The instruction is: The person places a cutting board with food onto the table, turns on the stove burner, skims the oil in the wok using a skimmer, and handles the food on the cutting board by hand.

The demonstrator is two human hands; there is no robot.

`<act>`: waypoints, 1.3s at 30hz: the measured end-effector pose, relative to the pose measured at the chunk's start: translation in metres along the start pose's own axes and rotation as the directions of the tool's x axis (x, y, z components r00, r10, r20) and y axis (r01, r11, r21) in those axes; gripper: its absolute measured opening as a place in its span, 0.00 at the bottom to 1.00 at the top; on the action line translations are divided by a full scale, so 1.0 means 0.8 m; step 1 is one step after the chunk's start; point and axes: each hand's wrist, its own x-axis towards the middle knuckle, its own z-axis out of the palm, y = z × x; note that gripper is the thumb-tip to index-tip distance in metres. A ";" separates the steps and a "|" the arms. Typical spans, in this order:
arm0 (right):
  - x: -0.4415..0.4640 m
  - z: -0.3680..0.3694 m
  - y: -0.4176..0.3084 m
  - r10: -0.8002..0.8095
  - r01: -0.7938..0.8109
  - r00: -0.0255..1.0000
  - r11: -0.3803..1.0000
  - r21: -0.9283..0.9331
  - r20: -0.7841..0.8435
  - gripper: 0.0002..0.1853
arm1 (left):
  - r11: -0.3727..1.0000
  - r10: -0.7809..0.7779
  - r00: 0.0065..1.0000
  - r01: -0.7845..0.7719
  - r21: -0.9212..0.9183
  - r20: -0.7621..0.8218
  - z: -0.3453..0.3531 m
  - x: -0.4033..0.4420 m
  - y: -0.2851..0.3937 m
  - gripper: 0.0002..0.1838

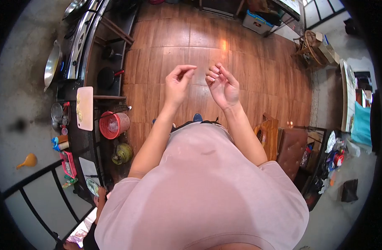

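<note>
Both hands are held up in mid-air above the floor, in front of my body. My left hand (pixel 178 84) curls its fingers to the right, and the thumb comes up close under the fingertips to form a small ring. I see no object in it. My right hand (pixel 224 86) is turned with its palm showing. Its fingers bend inward and the thumb tip meets the index fingertip in a pinch. The palm is bare. A narrow gap separates the two hands, and neither touches anything else.
Left stand a gas stove (pixel 79 46), a wok (pixel 53 65), a cutting board (pixel 85 108), a red basket (pixel 114 125) and a green gas cylinder (pixel 122 153). Another person's hand (pixel 101 192) is by a plate (pixel 92 186). Right is a brown padded seat (pixel 292 148). Brown tiles (pixel 170 37) cover the floor.
</note>
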 end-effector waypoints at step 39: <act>0.271 0.004 0.667 0.997 0.950 0.007 0.017 -0.311 0.077 0.39 | 0.807 -0.565 0.585 0.245 -0.536 -0.582 -0.655 -0.190 -0.068 0.13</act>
